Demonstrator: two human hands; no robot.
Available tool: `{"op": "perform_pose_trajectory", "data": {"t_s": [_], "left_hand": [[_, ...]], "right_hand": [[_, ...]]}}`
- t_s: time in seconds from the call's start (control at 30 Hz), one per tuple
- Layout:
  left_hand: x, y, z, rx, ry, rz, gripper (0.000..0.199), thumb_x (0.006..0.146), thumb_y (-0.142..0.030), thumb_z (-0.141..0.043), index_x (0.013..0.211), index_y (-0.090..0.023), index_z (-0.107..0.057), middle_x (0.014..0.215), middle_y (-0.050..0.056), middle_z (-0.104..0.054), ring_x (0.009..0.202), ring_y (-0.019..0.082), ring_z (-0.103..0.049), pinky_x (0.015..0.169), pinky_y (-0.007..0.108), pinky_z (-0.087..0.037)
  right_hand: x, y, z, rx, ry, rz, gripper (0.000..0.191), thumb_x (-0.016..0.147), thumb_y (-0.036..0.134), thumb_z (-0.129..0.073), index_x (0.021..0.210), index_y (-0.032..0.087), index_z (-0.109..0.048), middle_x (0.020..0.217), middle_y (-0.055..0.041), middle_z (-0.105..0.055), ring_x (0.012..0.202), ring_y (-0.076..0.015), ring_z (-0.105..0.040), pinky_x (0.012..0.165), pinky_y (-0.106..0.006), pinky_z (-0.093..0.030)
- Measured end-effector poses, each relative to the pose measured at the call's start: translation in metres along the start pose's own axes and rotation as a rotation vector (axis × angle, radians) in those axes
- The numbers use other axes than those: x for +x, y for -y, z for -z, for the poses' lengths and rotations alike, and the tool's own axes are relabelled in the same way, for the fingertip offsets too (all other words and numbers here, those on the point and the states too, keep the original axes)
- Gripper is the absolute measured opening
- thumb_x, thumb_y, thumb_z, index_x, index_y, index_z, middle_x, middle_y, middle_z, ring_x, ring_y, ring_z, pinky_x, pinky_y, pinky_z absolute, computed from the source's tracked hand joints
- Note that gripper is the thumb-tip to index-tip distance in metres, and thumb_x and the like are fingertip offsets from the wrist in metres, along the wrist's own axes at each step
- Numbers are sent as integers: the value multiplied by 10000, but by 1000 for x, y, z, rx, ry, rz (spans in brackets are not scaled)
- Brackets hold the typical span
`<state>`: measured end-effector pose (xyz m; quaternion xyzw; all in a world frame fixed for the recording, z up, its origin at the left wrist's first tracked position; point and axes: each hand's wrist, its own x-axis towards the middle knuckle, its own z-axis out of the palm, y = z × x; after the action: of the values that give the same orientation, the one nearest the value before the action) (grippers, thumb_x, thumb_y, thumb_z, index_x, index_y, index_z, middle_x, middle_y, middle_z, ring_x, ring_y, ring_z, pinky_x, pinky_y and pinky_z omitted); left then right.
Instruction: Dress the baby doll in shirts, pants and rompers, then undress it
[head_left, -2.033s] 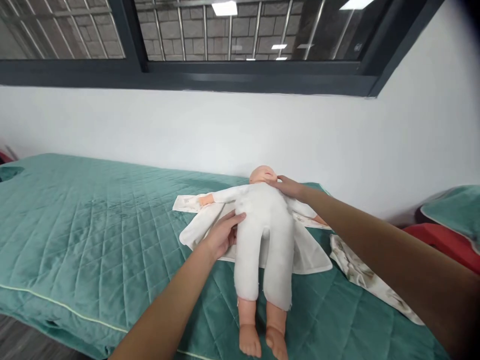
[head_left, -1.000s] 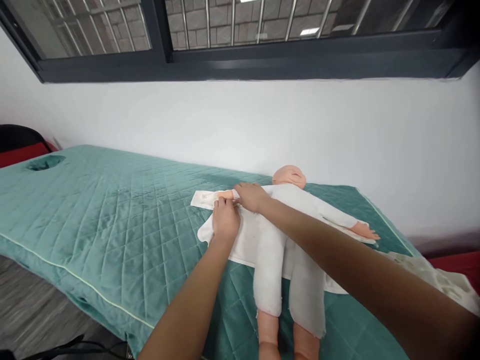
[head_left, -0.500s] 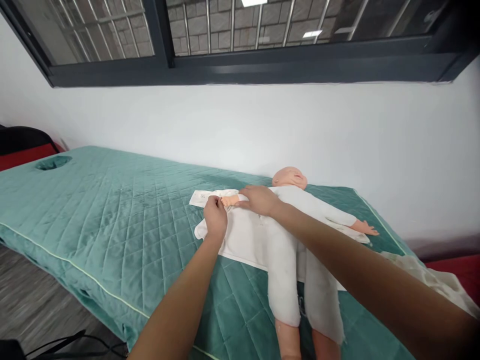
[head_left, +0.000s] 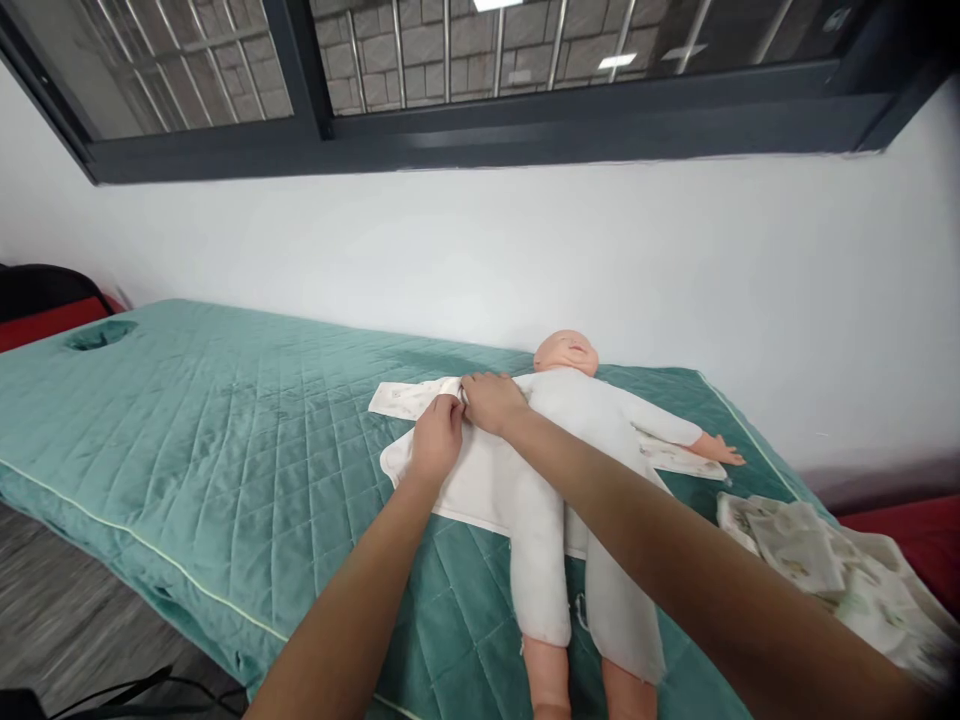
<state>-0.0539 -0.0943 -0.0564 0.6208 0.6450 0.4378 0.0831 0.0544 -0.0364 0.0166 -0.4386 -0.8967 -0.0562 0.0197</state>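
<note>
A baby doll (head_left: 581,410) with a white cloth body lies on its back, head toward the wall. Under it a white baby shirt (head_left: 480,480) is spread out, one sleeve (head_left: 397,398) stretching left and the other showing beneath the doll's arm on the right. My left hand (head_left: 439,437) is closed in a pinch near the end of the doll's other arm; what its fingertips hold is hidden. My right hand (head_left: 493,402) curls over that arm from above, its fingertips touching or almost touching my left fingers. Both hands cover the doll's hand on this side.
The doll lies on a green quilted bed (head_left: 247,420) with a face hole (head_left: 103,334) at the far left. A crumpled patterned white cloth (head_left: 825,560) sits at the right. Behind the bed is a white wall (head_left: 375,250) below a dark-framed window (head_left: 480,135).
My right hand has slid left toward my left fingers, covering the doll's hand, which was visible before. The view has shifted slightly, showing more of the cloth at the right.
</note>
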Motion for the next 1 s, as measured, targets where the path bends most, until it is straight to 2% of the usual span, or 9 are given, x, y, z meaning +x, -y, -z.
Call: {"op": "perform_pose_trajectory", "data": {"t_s": [0.1, 0.2, 0.27, 0.33, 0.37, 0.47, 0.57, 0.83, 1.0], "left_hand": [[1, 1, 3, 57, -89, 48, 252, 990, -324, -386, 935, -218, -608, 962, 58, -659, 943, 203, -595, 861, 325, -446], [4, 4, 4, 156, -211, 150, 267, 979, -362, -424, 1001, -199, -635, 1044, 85, -643, 1029, 236, -571, 923, 353, -442], [5, 6, 4, 220, -234, 200, 283, 953, -380, -484, 1070, -177, -641, 1112, 104, -623, 1074, 262, -554, 949, 374, -440], [6, 7, 3, 280, -221, 234, 326, 928, -404, -527, 1117, -165, -643, 1159, 117, -604, 1097, 284, -544, 958, 395, -438], [6, 7, 2, 304, -211, 246, 341, 921, -415, -537, 1129, -167, -646, 1170, 120, -599, 1104, 292, -543, 958, 402, -438], [5, 6, 1, 334, -191, 265, 335, 922, -424, -530, 1115, -183, -660, 1160, 115, -600, 1099, 290, -555, 947, 402, -441], [3, 4, 3, 329, -170, 272, 302, 928, -425, -519, 1052, -188, -661, 1131, 110, -616, 1063, 270, -589, 912, 378, -450], [1, -9, 9, 334, -44, 436, 406, 939, -523, -463, 1137, -185, -567, 1078, 128, -694, 983, 296, -666, 817, 367, -450], [-4, -12, 12, 342, -113, 437, 456, 933, -526, -471, 1213, -169, -520, 1258, 170, -617, 1028, 292, -666, 810, 360, -463]], "right_hand": [[-15, -3, 10, 31, -58, 17, 356, 926, 352, -511, 1213, 153, -581, 1220, -155, -652, 1144, -317, -578, 932, -425, -449], [-47, -28, 18, 223, -250, -66, 433, 940, 410, -480, 1314, 193, -519, 1309, -132, -612, 1185, -296, -559, 932, -402, -461], [-74, -56, 18, 395, -419, -249, 416, 939, 416, -461, 1300, 220, -521, 1342, -113, -596, 1210, -279, -551, 959, -397, -454], [-100, -85, 14, 514, -590, -529, 371, 914, 403, -460, 1206, 194, -551, 1242, -133, -630, 1118, -269, -595, 940, -391, -463], [-111, -99, 10, 539, -615, -675, 347, 895, 402, -468, 1150, 187, -563, 1161, -135, -653, 1047, -271, -615, 909, -396, -471], [-136, -125, -4, 567, -408, -925, 266, 859, 431, -469, 927, 205, -591, 959, -124, -681, 941, -301, -623, 845, -417, -462], [-146, -132, -12, 569, -272, -954, 281, 852, 470, -435, 805, 226, -567, 874, -114, -680, 905, -310, -617, 820, -419, -445], [-147, -131, -17, 673, -364, -1019, 371, 807, 551, -491, 930, 205, -546, 928, -139, -691, 921, -313, -631, 819, -416, -461], [-147, -132, -24, 874, -427, -996, 413, 778, 596, -544, 922, 209, -548, 904, -95, -685, 870, -274, -633, 788, -389, -463]]}}
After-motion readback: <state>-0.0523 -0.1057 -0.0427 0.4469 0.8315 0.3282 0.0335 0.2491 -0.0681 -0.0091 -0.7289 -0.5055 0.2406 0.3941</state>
